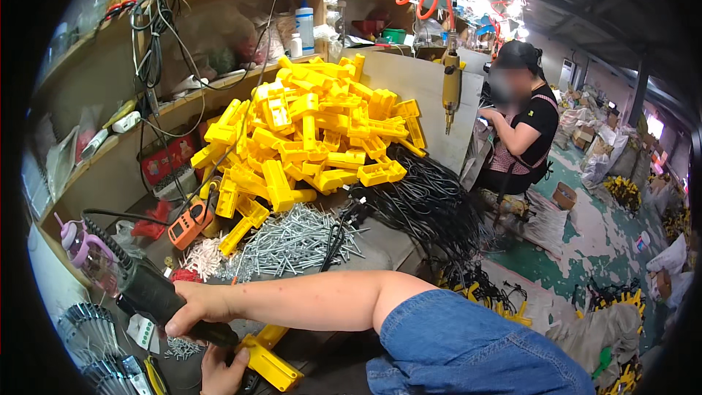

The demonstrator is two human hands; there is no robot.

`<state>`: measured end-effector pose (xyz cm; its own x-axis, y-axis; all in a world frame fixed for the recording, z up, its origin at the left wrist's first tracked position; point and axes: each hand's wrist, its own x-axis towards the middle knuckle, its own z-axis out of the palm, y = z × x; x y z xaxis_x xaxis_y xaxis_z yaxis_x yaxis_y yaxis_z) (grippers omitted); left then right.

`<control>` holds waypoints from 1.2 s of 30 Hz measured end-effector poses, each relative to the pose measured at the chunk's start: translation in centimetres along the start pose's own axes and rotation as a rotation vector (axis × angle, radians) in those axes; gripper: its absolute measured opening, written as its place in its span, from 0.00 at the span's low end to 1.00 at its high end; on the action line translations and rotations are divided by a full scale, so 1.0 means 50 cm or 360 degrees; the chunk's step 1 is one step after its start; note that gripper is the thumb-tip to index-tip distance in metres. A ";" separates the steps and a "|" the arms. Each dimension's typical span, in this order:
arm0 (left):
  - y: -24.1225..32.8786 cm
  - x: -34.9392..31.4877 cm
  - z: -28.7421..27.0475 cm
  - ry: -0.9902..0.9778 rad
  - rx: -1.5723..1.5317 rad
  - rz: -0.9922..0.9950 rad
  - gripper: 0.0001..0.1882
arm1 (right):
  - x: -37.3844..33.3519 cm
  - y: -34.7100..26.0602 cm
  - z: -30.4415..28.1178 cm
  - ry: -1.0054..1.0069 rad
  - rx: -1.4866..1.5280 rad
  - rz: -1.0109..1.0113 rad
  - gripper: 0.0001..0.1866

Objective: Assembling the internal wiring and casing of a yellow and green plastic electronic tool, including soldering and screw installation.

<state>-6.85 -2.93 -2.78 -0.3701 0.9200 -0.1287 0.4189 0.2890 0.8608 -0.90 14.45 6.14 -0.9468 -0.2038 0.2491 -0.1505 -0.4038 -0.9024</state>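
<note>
My right hand (196, 309) reaches across from the right, its fingers wrapped round a dark corded power tool (150, 289), which looks like an electric screwdriver. The tool slants down toward a yellow plastic housing (272, 367) near the lower edge. My left hand (223, 371) grips the end of that housing with thumb and fingers, just below the tool. Where the tool's tip meets the housing is hidden. Beyond my forearm lies a heap of long silver screws (292, 241). Behind them rises a large pile of yellow plastic housings (307, 132).
Black cables (424, 197) lie bundled right of the pile. An orange meter (191, 225), a purple-lidded bottle (89, 256) and metal pieces (91, 333) are at the left. A yellow air tool (451, 91) hangs from a red coiled hose. Another person (519, 117) works at the right.
</note>
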 end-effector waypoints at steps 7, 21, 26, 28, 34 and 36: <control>0.026 -0.045 -0.017 0.0103 0.0557 0.0560 0.26 | -0.097 -0.085 -0.012 0.0415 -0.0448 -0.0092 0.24; 0.063 -0.027 0.029 0.0222 0.0624 0.0675 0.30 | -0.460 0.005 -0.058 0.1033 0.0686 -0.0846 0.19; 0.058 -0.025 0.030 0.0261 0.0685 0.0705 0.30 | -0.456 0.032 -0.048 0.1083 0.0758 -0.0885 0.18; 0.060 -0.026 0.028 0.0267 0.0681 0.0722 0.30 | -0.454 0.037 -0.045 0.1113 0.0795 -0.0884 0.18; 0.051 -0.030 0.027 0.0269 0.0669 0.0678 0.30 | -0.440 0.053 -0.036 0.1142 0.0848 -0.0881 0.18; 0.042 -0.032 0.029 0.0306 0.0561 0.0680 0.31 | -0.440 0.058 -0.037 0.1126 0.0832 -0.0885 0.19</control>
<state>-4.16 -3.38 -1.47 -0.2376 0.9192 0.3140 0.8025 0.0036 0.5967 18.94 19.42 -2.58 -0.7575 0.6309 0.1676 -0.6345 -0.6512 -0.4163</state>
